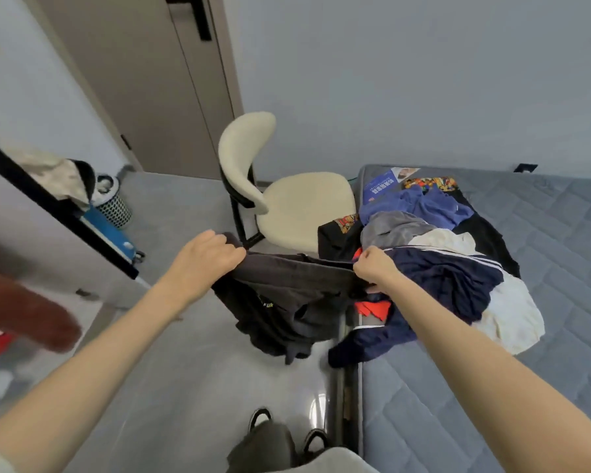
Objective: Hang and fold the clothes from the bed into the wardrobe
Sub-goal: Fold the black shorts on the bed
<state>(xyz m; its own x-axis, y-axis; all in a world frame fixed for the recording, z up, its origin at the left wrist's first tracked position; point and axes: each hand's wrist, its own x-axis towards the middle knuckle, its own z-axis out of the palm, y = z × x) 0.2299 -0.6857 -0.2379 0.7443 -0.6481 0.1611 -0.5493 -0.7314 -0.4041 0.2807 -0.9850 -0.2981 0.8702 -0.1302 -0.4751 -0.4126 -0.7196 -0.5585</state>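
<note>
Gripping dark garment [287,295] stretched between left hand [209,257], right hand [376,268]

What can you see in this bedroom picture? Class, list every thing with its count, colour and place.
dark garment: one, black-grey, stretched between both grips above the floor
mattress: one, grey quilted, right side
clothes pile: one heap, navy, blue, grey, white, black and orange pieces, on the mattress edge
booklet: one, blue, on the mattress behind the pile
chair: one, cream with black frame, beside the mattress corner
door: one, taupe, back left
basket: one, dark-and-white patterned, floor at left
left grip: one, bare, holds the garment's left end
right grip: one, bare, holds the garment's right end
</note>
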